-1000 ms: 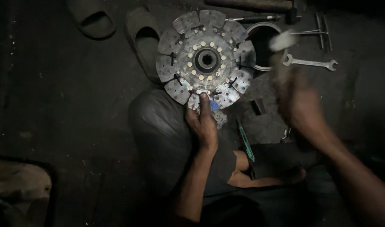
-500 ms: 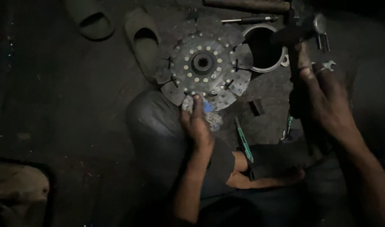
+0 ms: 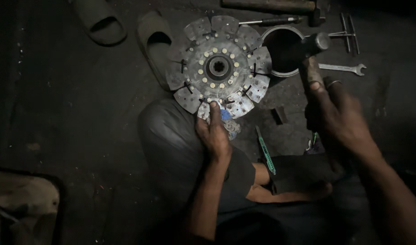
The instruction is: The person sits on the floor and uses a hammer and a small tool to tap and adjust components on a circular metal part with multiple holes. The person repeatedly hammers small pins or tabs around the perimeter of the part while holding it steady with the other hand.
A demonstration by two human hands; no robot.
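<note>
A round metal clutch disc (image 3: 219, 68) with several pad segments and a splined hub lies on the dark floor in front of my knee. My left hand (image 3: 213, 134) rests on its near edge, thumb pressing a pad, with a small blue object just beside the fingers. My right hand (image 3: 337, 113) is raised to the right, gripping a hammer (image 3: 313, 50) whose metal head points up and left over a dark round ring.
Two sandals (image 3: 99, 22) lie at the upper left. A round metal ring (image 3: 285, 43), a wrench (image 3: 344, 68), a T-handle tool (image 3: 346, 27) and a wooden-handled tool (image 3: 271, 5) lie at the upper right. A green-handled tool (image 3: 266, 156) rests by my leg.
My right hand with the hammer has swung from a blurred position near the disc up and to the right. My left hand has stayed on the disc's near edge.
</note>
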